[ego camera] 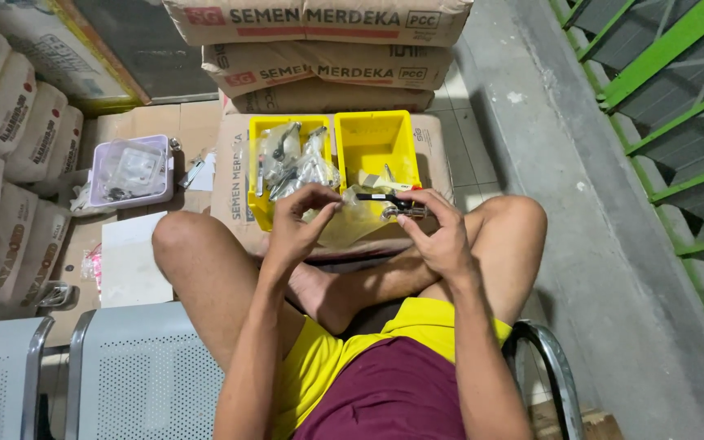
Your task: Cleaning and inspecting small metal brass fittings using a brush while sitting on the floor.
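— Over the crossed legs, what do the hands hold?
— Right hand (pixel 442 232) grips a metal tap (pixel 401 210); left hand (pixel 299 224) pinches its clear plastic bag (pixel 352 220) open at the mouth.
— And beyond?
— Two yellow bins (pixel 376 143) on a cement sack (pixel 234 175), within reach, one full of bagged taps (pixel 291 163).

yellow bins (pixel 375 145) | black-handled, seemingly silver tap (pixel 393 204) | yellow-maroon shorts (pixel 385 375)

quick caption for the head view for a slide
Seated person's left hand pinches a clear plastic bag while the right hand holds a metal tap above two yellow bins.
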